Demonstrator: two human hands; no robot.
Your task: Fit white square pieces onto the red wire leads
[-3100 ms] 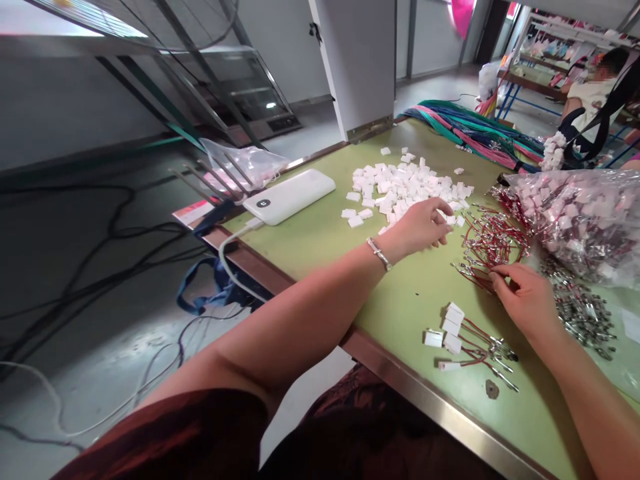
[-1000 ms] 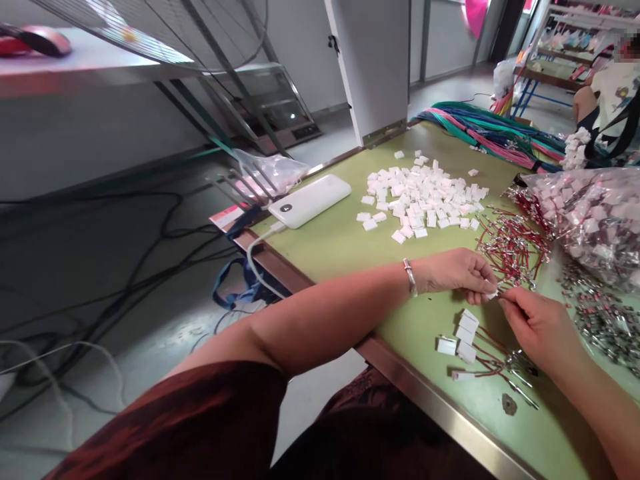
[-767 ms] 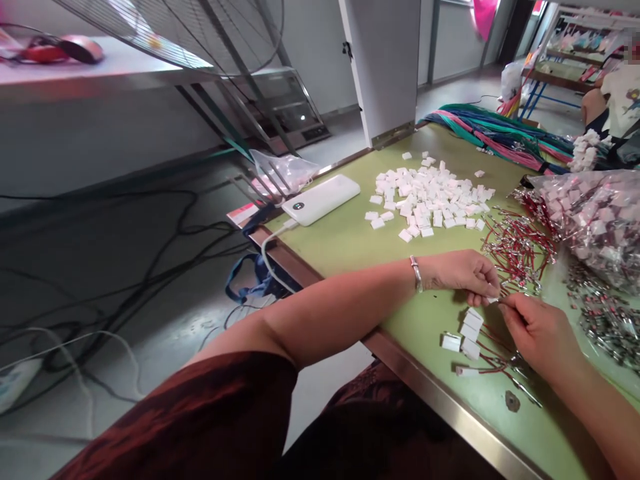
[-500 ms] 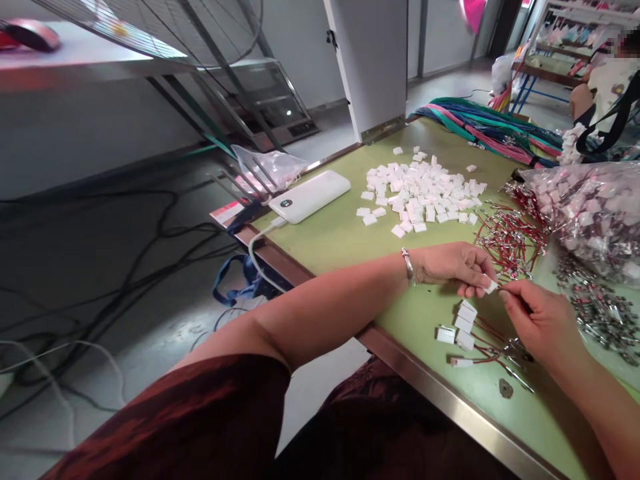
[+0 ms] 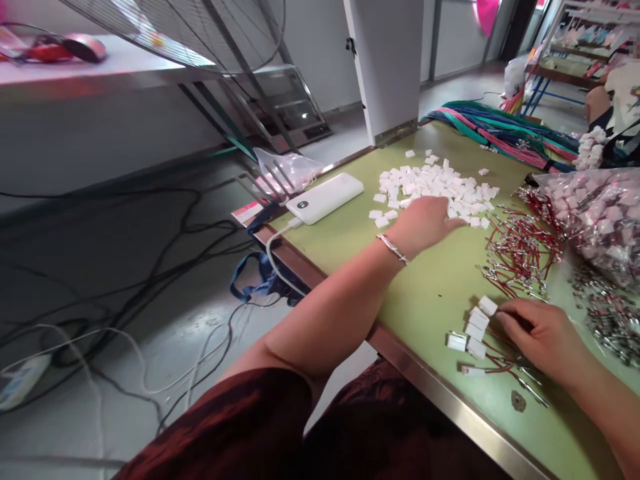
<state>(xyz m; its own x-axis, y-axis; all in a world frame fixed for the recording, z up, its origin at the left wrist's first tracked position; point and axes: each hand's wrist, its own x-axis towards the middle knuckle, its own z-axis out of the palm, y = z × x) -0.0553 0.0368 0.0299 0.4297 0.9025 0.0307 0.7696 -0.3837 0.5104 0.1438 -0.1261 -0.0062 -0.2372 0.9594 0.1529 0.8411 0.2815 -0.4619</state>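
My left hand (image 5: 425,223), with a silver bracelet at the wrist, is over the near side of a pile of white connector housings (image 5: 435,180). Its thumb is apart from the fingers, whose tips are hidden behind the hand. My right hand (image 5: 545,333) is pinched at the end of a red wire beside a white housing (image 5: 487,306). That housing lies at the top of a small group of wired housings (image 5: 477,327) on the green table (image 5: 420,300). Right of the pile is a heap of red wires (image 5: 525,247) with metal ends.
A white power bank (image 5: 327,198) with a cable lies at the table's left edge. A clear bag of housings (image 5: 600,207) and metal-ended parts (image 5: 610,320) are at the right. Wire bundles (image 5: 500,133) run along the back; a person (image 5: 623,100) is beyond.
My left hand has let go of the white housing and moved up and left to the pile. My right hand has lowered that housing beside the small group. The view has shifted slightly left.
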